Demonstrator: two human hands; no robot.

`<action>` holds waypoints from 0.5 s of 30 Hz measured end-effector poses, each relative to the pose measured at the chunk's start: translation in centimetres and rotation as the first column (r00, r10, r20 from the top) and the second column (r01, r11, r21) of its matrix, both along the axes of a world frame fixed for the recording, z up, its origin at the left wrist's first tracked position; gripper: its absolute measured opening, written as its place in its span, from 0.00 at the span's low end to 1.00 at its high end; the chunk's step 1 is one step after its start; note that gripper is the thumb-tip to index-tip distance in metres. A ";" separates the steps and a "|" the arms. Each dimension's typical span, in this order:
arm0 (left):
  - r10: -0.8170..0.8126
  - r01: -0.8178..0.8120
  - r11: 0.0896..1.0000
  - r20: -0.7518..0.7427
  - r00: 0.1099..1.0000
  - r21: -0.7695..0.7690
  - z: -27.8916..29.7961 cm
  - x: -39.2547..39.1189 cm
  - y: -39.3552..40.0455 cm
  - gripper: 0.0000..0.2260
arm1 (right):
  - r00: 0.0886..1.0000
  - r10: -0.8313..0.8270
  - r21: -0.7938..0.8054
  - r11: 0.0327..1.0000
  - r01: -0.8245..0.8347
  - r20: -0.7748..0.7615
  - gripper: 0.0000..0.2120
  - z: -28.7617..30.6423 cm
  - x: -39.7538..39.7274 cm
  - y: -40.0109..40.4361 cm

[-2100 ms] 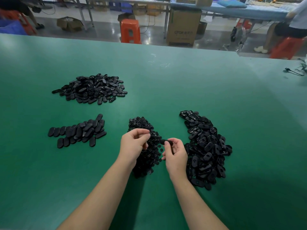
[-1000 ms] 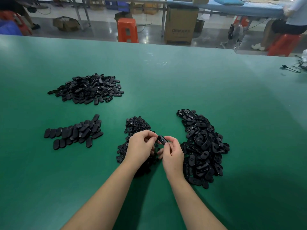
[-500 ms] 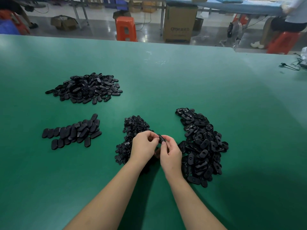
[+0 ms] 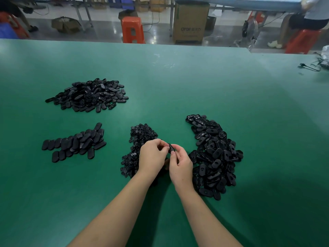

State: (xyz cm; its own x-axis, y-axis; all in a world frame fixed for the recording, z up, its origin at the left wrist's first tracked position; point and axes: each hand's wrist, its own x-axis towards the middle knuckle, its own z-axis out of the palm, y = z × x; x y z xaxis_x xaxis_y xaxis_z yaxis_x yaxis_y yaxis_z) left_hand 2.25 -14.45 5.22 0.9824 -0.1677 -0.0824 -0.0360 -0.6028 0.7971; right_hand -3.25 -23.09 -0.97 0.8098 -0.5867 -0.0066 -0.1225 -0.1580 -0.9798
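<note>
Both hands meet low over the worktop, above the near end of the small-bits pile. The left hand and right hand pinch one black oval part between them. On both hands the fingers are curled, with the tips clamped on the part from either side. The part is off the worktop, edge-on to the camera and mostly hidden by fingertips. Can't tell whether a small bit is seated in it. Knuckles of the two hands are close together.

Piles, all black plastic:
- shell pile: oval shells with a centre hole, a loose heap just right of the right hand.
- small-bits pile: tiny pieces in a narrow strip running away from the left hand, partly hidden under it.
- rows: smooth ovals laid side by side and overlapping, left of the hands, well apart from them.
- far heap: loose ovals, behind the rows.

At the worktop's right edge lies a cable. On the floor beyond are an orange stool and a cardboard box. At far right a person sits on a red stool.
</note>
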 end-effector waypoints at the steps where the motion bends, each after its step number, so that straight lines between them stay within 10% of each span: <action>1: 0.015 -0.015 1.000 -0.016 1.000 -0.022 0.0 0.0 0.0 0.04 | 1.000 0.000 0.003 1.000 0.000 -0.001 0.12 0.0 0.0 0.0; 15: 0.034 -0.036 0.998 -0.029 0.999 -0.060 -0.2 0.1 0.0 0.04 | 1.000 -0.004 -0.037 0.999 0.004 -0.011 0.12 0.1 0.0 0.1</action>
